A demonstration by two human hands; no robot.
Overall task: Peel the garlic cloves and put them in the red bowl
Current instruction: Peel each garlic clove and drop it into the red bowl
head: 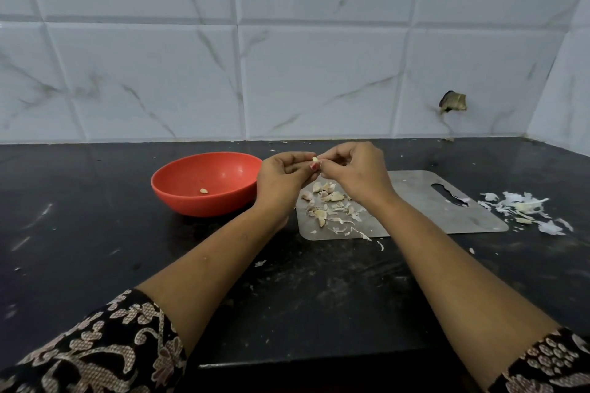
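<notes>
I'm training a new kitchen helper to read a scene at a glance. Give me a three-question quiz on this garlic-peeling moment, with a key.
1. True or false: the red bowl holds exactly one peeled clove.
2. Where do the loose cloves lie? A) in the bowl B) on the cutting board C) on the counter left of the bowl
3. Fill in: the left hand and the right hand together pinch one ____.

Key: 1 true; 2 B; 3 garlic clove
</notes>
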